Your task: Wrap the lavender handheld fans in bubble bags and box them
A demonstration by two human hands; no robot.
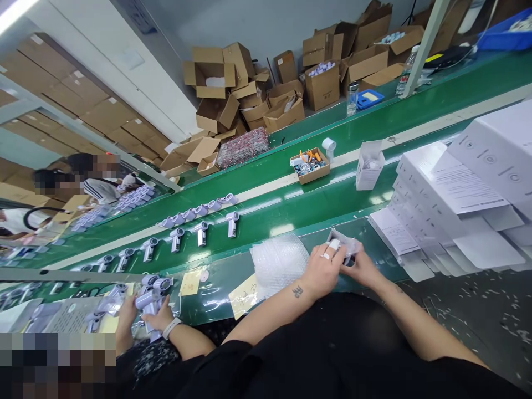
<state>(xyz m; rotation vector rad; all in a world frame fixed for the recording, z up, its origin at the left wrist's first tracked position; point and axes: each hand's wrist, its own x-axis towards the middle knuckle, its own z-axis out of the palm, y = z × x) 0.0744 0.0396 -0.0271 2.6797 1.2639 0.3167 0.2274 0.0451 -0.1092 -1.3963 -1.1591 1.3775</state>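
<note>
A small white carton (333, 235) sits open-topped at the bench edge in front of me, with crumpled clear plastic (351, 245) at its mouth. My right hand (362, 269) grips the carton from the right side. Over its opening bends my left hand (324, 270), white covers on some fingertips, fingers curled in at the plastic; what they pinch is hidden. Just left of that hand lies a stack of bubble-wrap sheets (276, 263).
Flattened white cartons (432, 205) are piled at right. On the green conveyor (266, 205) stand handheld fans (201, 234), a parts box (312, 173) and an open white carton (369, 169). A co-worker's hands (160, 316) hold a fan close at left.
</note>
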